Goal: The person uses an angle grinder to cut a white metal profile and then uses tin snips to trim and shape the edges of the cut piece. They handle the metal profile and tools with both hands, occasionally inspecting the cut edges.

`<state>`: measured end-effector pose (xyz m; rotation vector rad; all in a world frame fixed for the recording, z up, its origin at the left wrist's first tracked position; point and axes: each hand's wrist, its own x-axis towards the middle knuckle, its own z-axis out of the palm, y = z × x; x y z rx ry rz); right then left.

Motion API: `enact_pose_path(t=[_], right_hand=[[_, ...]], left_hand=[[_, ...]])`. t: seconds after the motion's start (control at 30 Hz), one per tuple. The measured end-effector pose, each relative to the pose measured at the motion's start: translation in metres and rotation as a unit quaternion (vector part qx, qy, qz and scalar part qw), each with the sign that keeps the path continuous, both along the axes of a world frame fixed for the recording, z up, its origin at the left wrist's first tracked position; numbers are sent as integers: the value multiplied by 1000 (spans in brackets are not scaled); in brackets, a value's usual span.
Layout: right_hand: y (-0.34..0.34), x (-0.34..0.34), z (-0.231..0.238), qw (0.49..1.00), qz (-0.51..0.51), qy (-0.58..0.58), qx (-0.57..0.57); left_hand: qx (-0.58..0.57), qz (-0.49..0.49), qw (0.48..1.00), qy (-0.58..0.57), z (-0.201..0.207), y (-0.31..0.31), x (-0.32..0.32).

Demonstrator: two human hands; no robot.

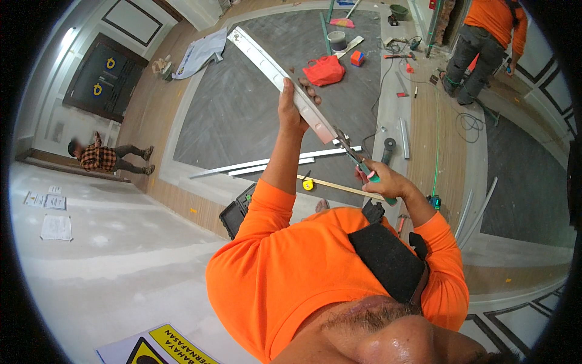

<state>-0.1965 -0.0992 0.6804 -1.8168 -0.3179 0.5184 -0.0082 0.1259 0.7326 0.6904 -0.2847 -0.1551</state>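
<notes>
The right hand [386, 182] is wrapped firmly round the handles of green-and-red snips [360, 161], whose blades are at the near end of a metal strip [260, 57]. That strip slants away toward half past ten, with the left hand [293, 112] grasping it around the middle, thumb on the near face. Taking bearings from the right hand, a yellow tape measure [308, 184] lies at nine o'clock, and an open black case [232, 217] sits farther out between eight and nine, partly behind the orange sleeve. A grinder [388, 147] lies close by, just past twelve. At eleven o'clock, a slumped red bag [324, 71] rests on the grey floor [206, 115]; beyond it stands a grey bucket [337, 43], and farthest, at twelve, a green tub [399, 11]. The contents of these four containers are too small or hidden to make out reliably.
</notes>
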Motion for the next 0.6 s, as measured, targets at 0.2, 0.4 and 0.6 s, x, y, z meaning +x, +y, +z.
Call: enact_pose_path(t=[0.2, 0.4, 0.6], right_hand=[[0, 1, 20, 999, 14, 1, -29], [-3, -3, 19, 1000, 18, -7, -12], [-1, 1, 14, 999, 30, 20, -5]], left_hand=[[-30, 18, 999, 40, 0, 2, -2], [-26, 40, 999, -2, 7, 11, 1], [-7, 36, 998, -47, 13, 8, -3]])
